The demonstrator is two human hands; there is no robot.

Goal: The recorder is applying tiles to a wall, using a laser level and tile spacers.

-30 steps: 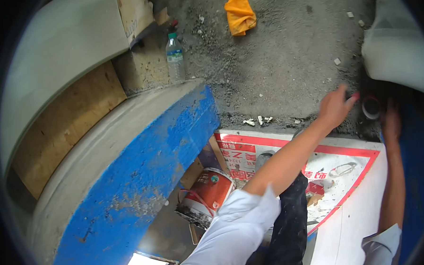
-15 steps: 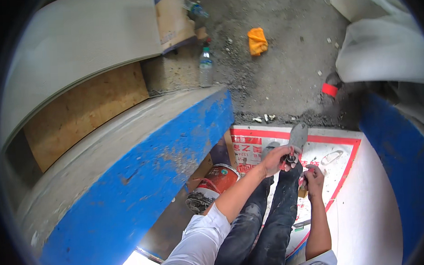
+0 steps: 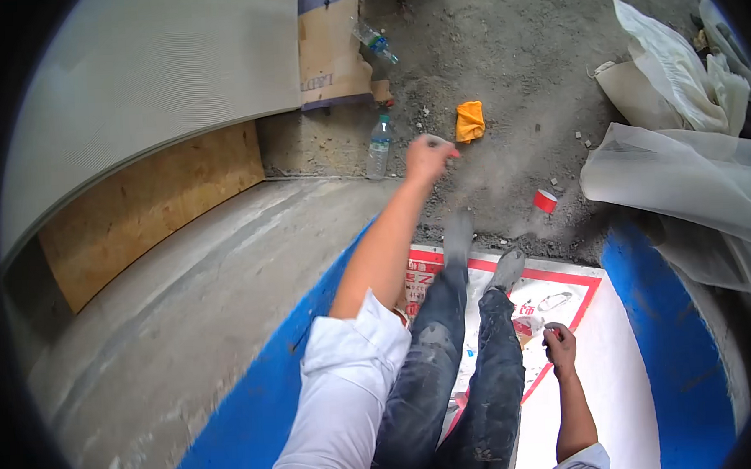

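Observation:
My left hand (image 3: 428,159) is stretched far forward over the dusty floor, its fingers bent together. A small bit of red shows at its fingertips; motion blur hides what it is. Nearest to this hand are a crumpled orange cloth or bag (image 3: 469,122) and a clear plastic bottle (image 3: 378,148) with a green cap. My right hand (image 3: 560,346) hangs lower, beside my right leg, with its fingers curled closed. A tiny red spot shows at its fingers, too small to name. Beneath it lies a white board (image 3: 582,351) with red print and a red border.
Blue-sided concrete edges (image 3: 313,338) flank me on both sides. A short red cylinder (image 3: 545,200) lies on the floor ahead. White plastic sheeting (image 3: 641,168) is heaped at the right. A large pale panel (image 3: 167,67) and a plywood strip (image 3: 157,210) stand at the left.
My left hand has swung forward and left, away from my right hand; the dark and red thing seen in it no longer shows. The view and my feet have shifted, and the red bucket is now hidden.

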